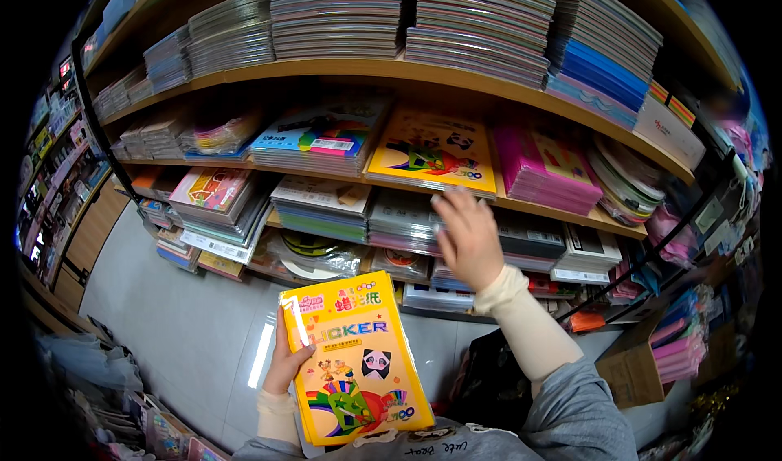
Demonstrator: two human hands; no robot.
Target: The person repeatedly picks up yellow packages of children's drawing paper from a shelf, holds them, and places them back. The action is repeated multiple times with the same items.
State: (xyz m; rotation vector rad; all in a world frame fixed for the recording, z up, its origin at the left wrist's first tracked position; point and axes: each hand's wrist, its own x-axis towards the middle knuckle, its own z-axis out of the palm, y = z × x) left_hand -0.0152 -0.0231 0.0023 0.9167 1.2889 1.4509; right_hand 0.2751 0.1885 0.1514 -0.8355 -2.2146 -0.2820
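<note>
My left hand (286,354) holds a yellow pack of craft paper (360,363) against my front, thumb on its cover and fingers behind its left edge. The cover shows a panda face and rainbow shapes. At least one more yellow edge shows beneath it. My right hand (462,232), slightly blurred, is raised with its fingers apart and nothing in it. It is just before the front edge of a shelf that bears a stack of like yellow packs (437,149). Whether its fingertips touch anything there I cannot tell.
Blue packs (317,134) lie left of the yellow stack, pink packs (547,168) right of it. Tall stacks of thin wrapped sheets (339,15) fill the wooden shelf (330,70) above. More paper packs lie on lower shelves. A cardboard box (632,363) stands on the floor at right.
</note>
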